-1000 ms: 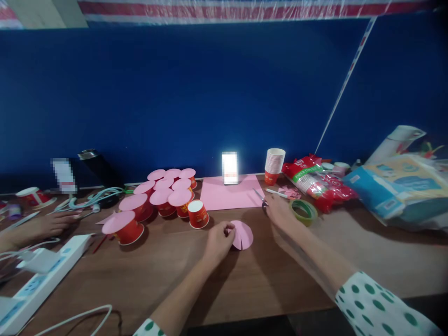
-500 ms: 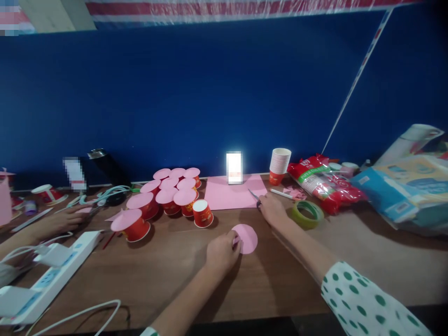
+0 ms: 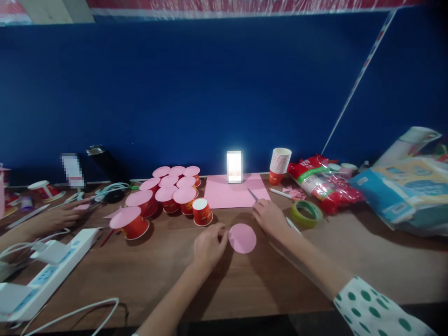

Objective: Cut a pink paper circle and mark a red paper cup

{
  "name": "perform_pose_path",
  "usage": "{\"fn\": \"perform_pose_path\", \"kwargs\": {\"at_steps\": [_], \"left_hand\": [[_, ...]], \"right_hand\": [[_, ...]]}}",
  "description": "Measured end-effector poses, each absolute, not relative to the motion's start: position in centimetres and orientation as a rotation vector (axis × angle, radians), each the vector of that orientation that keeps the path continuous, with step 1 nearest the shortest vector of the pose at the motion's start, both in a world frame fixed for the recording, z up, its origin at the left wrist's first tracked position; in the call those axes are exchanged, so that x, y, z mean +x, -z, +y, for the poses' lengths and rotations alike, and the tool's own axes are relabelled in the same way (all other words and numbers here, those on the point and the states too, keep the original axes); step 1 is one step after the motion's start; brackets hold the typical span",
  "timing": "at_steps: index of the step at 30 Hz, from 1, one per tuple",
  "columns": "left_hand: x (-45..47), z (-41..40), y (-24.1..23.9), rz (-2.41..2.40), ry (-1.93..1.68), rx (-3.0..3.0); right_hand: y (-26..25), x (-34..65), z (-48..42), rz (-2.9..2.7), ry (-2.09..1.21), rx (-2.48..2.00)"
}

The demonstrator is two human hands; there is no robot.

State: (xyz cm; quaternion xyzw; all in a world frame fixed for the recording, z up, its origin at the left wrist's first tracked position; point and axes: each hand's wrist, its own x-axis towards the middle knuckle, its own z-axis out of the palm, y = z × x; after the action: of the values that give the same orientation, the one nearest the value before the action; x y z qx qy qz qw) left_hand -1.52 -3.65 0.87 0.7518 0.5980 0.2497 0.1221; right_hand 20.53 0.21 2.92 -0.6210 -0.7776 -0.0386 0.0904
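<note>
A pink paper circle lies flat on the brown table. My left hand is curled, and its fingertips pinch the circle's left edge. Just right of the circle, my right hand is closed on a pair of scissors. The blades stick out toward a pink paper sheet. A single upturned red paper cup stands just beyond my left hand.
Several red cups capped with pink circles cluster at the left. A cup stack, white pen, green tape roll and red packet are on the right. A lit phone leans at the back. Another person's hand and a power strip are far left.
My left hand has laid the pink circle flat on the table and slid back to its left edge. My right hand has drawn the scissors nearer, toward the circle.
</note>
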Motion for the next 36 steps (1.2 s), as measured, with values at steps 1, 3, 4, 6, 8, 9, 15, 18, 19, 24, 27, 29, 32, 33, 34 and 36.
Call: {"fn": "perform_pose_path", "kwargs": {"at_steps": [1, 3, 4, 6, 8, 9, 15, 18, 19, 24, 27, 29, 32, 33, 34, 36], "left_hand": [[-2.0, -3.4, -0.9, 1.789, -0.842, 2.148], [-3.0, -2.9, -0.9, 1.868, -1.095, 2.05], [-3.4, -2.6, -0.9, 1.898, -1.211, 2.019], [-4.1, -2.2, -1.0, 1.956, -1.389, 1.973], [-4.3, -2.1, -1.2, 1.956, -1.443, 1.968], [-4.2, -2.2, -1.4, 1.925, -1.438, 1.984], [-1.4, -4.4, -1.5, 1.397, -1.041, 2.321], [0.2, -5.4, -1.0, 1.221, -0.855, 2.421], [0.5, -5.6, -0.8, 1.197, -0.827, 2.443], [0.7, -5.9, 0.0, 1.138, -0.747, 2.485], [0.4, -5.8, 0.4, 1.132, -0.757, 2.494], [0.2, -5.8, 0.6, 1.123, -0.761, 2.511], [0.2, -6.0, 0.6, 1.139, -0.746, 2.535], [0.3, -6.0, 0.6, 1.151, -0.74, 2.54], [0.3, -6.1, 0.6, 1.161, -0.737, 2.546], [0.3, -6.2, 0.5, 1.173, -0.739, 2.557]], "right_hand": [[-2.9, 20.3, -0.4, -2.312, 0.064, -1.815], [-2.8, 19.8, -1.5, -2.319, -0.088, -1.795], [-2.6, 19.6, -2.0, -2.315, -0.156, -1.804], [-2.4, 19.3, -2.5, -2.3, -0.257, -1.831], [-2.1, 19.1, -2.7, -2.272, -0.328, -1.855], [-2.0, 19.1, -2.7, -2.255, -0.362, -1.862], [-2.0, 18.6, -2.9, -2.227, -0.426, -1.809], [-2.3, 19.0, -2.9, -2.255, -0.443, -1.775], [-2.5, 19.2, -2.8, -2.258, -0.444, -1.771], [-3.7, 20.6, -2.2, -2.252, -0.333, -1.806], [-4.3, 20.9, -2.2, -2.278, -0.242, -1.861], [-4.4, 20.9, -2.2, -2.3, -0.191, -1.918], [-4.1, 20.9, -2.1, -2.332, -0.103, -1.99], [-4.0, 21.0, -1.9, -2.337, -0.068, -2.014], [-3.9, 21.1, -1.7, -2.338, -0.039, -2.044], [-3.8, 21.5, -1.1, -2.329, -0.002, -2.103]]}}
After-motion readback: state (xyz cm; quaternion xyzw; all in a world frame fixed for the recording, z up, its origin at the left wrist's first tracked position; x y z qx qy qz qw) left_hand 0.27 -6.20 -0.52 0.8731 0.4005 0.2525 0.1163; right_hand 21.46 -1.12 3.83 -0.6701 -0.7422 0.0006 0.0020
